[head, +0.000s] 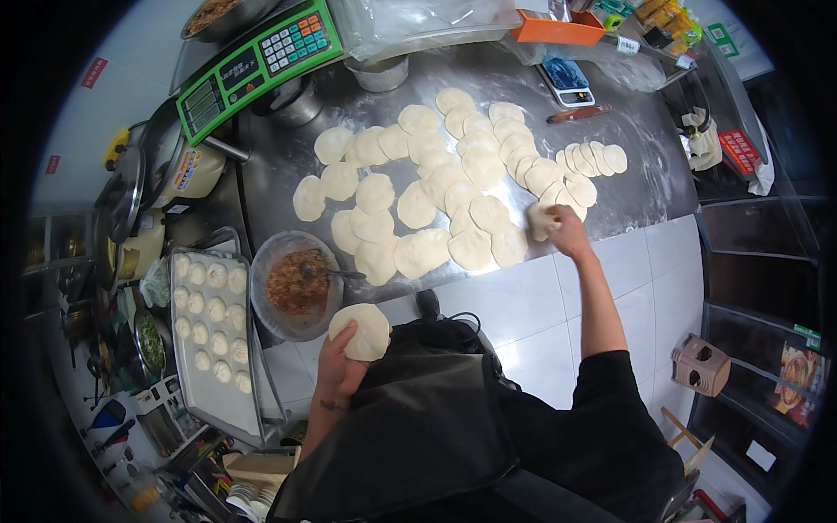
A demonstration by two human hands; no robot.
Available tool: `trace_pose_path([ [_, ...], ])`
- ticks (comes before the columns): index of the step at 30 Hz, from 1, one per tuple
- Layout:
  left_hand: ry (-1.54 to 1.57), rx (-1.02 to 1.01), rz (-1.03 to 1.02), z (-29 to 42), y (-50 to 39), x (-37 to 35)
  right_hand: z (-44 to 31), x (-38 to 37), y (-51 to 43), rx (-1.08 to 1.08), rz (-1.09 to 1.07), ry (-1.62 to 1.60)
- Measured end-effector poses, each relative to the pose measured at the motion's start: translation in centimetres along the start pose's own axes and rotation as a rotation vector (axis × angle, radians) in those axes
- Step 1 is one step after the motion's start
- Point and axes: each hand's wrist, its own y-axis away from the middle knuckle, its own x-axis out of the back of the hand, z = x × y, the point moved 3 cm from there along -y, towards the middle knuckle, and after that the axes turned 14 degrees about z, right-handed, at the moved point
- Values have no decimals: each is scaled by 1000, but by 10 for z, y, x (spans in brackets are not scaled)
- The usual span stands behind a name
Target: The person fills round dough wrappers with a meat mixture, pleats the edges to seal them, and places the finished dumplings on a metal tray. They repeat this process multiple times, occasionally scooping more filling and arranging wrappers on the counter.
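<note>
A round dough wrapper [366, 332] lies across my left hand [344, 359], the thumb pressed on its face. My right hand [566, 229] is at the table's front edge, pinching another dough wrapper [541, 221] that looks blurred. Beside it lie overlapping wrappers [580, 189]. Many more flat dough rounds [444, 183] spread over the floured steel table [274, 163]. Left of them stands a bowl [260, 287] of minced filling [294, 281], with a spoon [340, 274] resting in it.
A tray [219, 405] of pleated buns [216, 307] stands at the left. Behind the dough are a green scale [252, 75], a metal pot [380, 75] and a small white scale [575, 98]. A wooden stick [579, 114] lies at the back right. A plastic stool [701, 366] stands on the floor.
</note>
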Motion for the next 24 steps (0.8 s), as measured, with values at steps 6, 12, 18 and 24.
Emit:
trace_pose_path([
  [6,-4,3,-13,2,3,-2,-74,-83,-95,199,214,1],
  [12,76,-20,44,4,12,8,-85,-139,-133,-137,149,287],
  [18,82,-33,52,4,9,16,-78,-126,-138,-217,-7,158],
  [24,110,-53,61,9,9,16,-95,-71,-107,-89,87,-224],
])
